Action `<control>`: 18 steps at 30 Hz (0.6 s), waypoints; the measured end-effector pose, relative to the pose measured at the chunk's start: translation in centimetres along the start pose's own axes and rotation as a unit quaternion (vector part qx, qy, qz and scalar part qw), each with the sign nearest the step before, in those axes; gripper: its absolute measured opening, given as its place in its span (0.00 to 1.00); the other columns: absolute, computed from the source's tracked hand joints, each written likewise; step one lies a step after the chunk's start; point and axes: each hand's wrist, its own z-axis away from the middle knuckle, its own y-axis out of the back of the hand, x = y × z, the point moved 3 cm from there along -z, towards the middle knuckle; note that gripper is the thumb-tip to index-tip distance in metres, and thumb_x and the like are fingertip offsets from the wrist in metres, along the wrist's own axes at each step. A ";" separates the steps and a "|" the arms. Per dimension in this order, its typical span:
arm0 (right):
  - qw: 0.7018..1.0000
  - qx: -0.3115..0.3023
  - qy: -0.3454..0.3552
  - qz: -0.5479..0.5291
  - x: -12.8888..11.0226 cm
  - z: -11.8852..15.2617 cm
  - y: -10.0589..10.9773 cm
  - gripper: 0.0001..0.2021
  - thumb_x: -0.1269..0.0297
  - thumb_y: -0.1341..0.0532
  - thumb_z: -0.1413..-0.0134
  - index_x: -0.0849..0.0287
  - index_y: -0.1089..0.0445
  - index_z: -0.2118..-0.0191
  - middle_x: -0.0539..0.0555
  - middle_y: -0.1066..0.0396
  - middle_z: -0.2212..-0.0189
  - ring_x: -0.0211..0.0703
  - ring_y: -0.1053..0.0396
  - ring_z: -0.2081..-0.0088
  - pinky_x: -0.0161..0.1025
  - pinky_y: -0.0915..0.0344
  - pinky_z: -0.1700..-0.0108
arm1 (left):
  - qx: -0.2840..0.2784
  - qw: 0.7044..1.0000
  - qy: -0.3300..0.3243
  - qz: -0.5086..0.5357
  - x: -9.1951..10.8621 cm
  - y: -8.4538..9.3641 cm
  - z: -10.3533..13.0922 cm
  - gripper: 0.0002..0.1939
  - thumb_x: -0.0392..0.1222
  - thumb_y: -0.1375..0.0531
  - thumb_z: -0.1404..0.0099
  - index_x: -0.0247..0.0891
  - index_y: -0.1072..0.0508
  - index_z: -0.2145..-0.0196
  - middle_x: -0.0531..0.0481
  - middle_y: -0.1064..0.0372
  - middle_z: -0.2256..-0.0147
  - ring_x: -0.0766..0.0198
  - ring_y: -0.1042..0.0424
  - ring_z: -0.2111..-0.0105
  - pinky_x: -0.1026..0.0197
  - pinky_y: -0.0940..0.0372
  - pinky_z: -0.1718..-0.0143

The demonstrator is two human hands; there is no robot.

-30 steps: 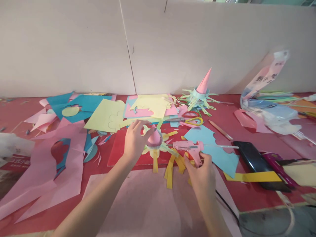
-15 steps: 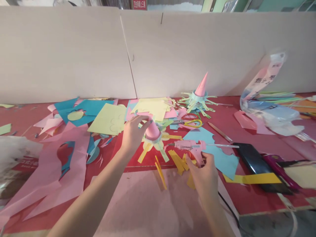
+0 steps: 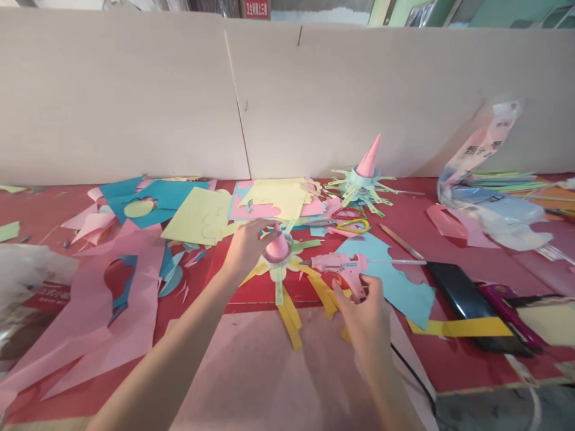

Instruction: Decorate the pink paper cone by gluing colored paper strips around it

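Note:
My left hand is closed, its thumb and fingertips around the top of a pink paper cone. The cone stands in a pale collar on a flower-shaped paper base with yellow and green strips radiating from it. My right hand grips the handle of a pink hot glue gun. A clear glue stick pokes out of the gun's back, and its nozzle points left, close to the right side of the base. Loose yellow paper strips lie in front of the base.
A finished-looking cone piece stands at the back. Scissors, a pencil and blue paper lie to the right, near a black phone. Pink paper scraps cover the left. A pale board rises behind.
The cone and its base have turned under my left hand, so the strips point elsewhere. The glue gun has shifted slightly left, bringing its nozzle nearer the base.

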 end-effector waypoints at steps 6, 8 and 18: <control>0.997 0.006 0.073 0.018 -0.7 0.0 -1.1 0.23 0.45 0.41 0.59 0.57 0.39 0.61 0.55 0.31 0.69 0.45 0.34 0.70 0.37 0.40 0.71 | 0.136 0.985 -0.083 -0.067 -0.7 0.2 2.6 0.06 0.38 0.43 0.37 0.41 0.27 0.62 0.50 0.30 0.61 0.63 0.31 0.61 0.61 0.37 0.61; 0.996 0.004 0.083 0.032 -1.0 -0.2 -1.4 0.22 0.46 0.42 0.59 0.56 0.39 0.61 0.54 0.31 0.70 0.44 0.34 0.71 0.36 0.41 0.72 | 0.122 0.978 -0.126 -0.112 -1.1 -0.2 3.4 0.04 0.39 0.43 0.36 0.41 0.27 0.65 0.50 0.29 0.65 0.62 0.32 0.63 0.59 0.39 0.62; 0.987 0.010 0.137 0.083 -0.4 -0.7 -3.7 0.20 0.45 0.43 0.57 0.56 0.39 0.62 0.57 0.29 0.65 0.47 0.31 0.66 0.37 0.42 0.72 | -0.024 0.968 -0.163 -0.189 -2.3 -2.4 4.5 0.09 0.42 0.44 0.35 0.42 0.24 0.68 0.52 0.25 0.65 0.61 0.33 0.64 0.55 0.49 0.63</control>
